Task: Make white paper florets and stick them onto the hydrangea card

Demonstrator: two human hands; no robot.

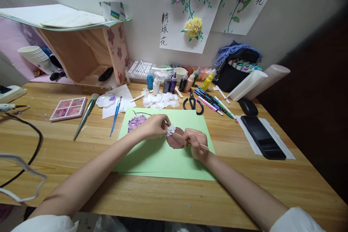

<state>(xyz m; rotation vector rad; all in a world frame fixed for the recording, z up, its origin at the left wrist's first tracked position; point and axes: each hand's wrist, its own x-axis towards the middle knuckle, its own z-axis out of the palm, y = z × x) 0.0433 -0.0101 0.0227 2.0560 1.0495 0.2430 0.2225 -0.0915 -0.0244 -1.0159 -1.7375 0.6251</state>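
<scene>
My left hand (154,126) is closed, pinching a small white crumpled paper piece (171,129) over the light green paper sheet (163,156). My right hand (196,144) is closed round a thin wooden stick (179,136) whose tip points into the white piece. Under both hands lies a dull mauve round patch (175,141) on the green sheet. A purple textured flower cluster (136,121) with a dark drawn stem sits at the sheet's upper left.
A pile of white paper squares (161,100), paint bottles (163,82), scissors (193,104), coloured pens (212,100), blue brushes (116,114), a green-handled brush (85,116), a pink palette (68,108), a phone (262,137) and a mouse (248,107) lie on the wooden desk (174,195).
</scene>
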